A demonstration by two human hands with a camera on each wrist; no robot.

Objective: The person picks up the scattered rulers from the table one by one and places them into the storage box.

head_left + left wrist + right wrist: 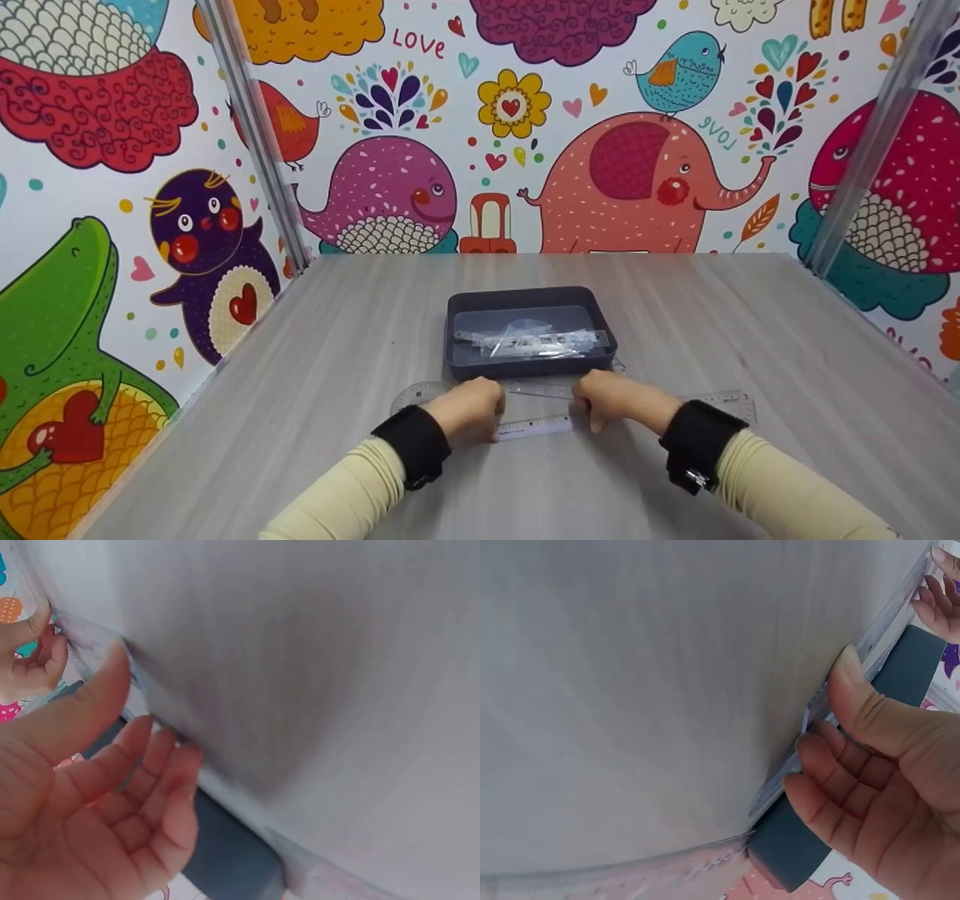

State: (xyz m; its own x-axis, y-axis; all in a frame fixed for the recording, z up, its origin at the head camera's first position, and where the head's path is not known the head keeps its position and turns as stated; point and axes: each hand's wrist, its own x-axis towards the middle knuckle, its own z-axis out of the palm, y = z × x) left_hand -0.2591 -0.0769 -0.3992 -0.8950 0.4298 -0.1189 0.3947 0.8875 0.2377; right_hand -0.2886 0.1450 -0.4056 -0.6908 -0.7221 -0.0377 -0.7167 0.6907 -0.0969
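Observation:
A short clear ruler (534, 427) lies on the grey table in front of a dark tray (457, 352). My left hand (491, 421) pinches its left end, thumb and fingertips set at its edge (135, 709). At the other end, my right hand (592, 411) pinches the ruler between thumb and curled fingers (821, 709). The clear strip (885, 630) runs from there toward the other hand (941, 592). Inside the tray lie several clear rulers and set squares (536, 341).
A clear protractor (418, 394) lies on the table left of my left hand. A longer clear ruler (724, 405) lies to the right, and another (536, 388) sits just before the tray. Cartoon-patterned walls (622, 165) enclose the table on three sides.

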